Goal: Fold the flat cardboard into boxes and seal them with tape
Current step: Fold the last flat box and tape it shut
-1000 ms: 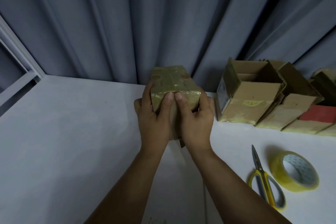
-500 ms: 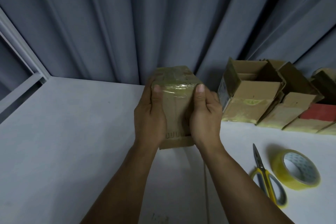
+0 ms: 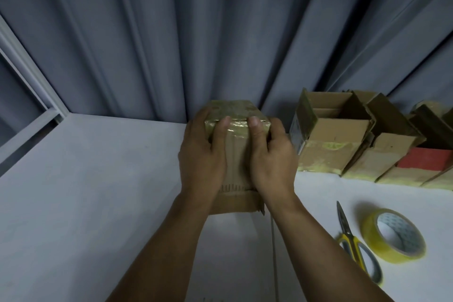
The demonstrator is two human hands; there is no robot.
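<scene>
Clasping the taped box (image 3: 236,152) with left hand (image 3: 201,155) and right hand (image 3: 273,157), each grip curled round it, thumbs up top

Dim, cool light overall. White table (image 3: 73,203) is brighter at right and greyer at left. Weak glare on the box (image 3: 236,162) tape. Soft shadow left of the tape roll (image 3: 378,243). Wide-angle bend fans the curtain (image 3: 220,32) folds. Slightly soft, noisy.

Left hand (image 3: 202,154), right hand (image 3: 272,155) grip box (image 3: 236,154) sides; thumbs flat on front; forearms extended.
</scene>
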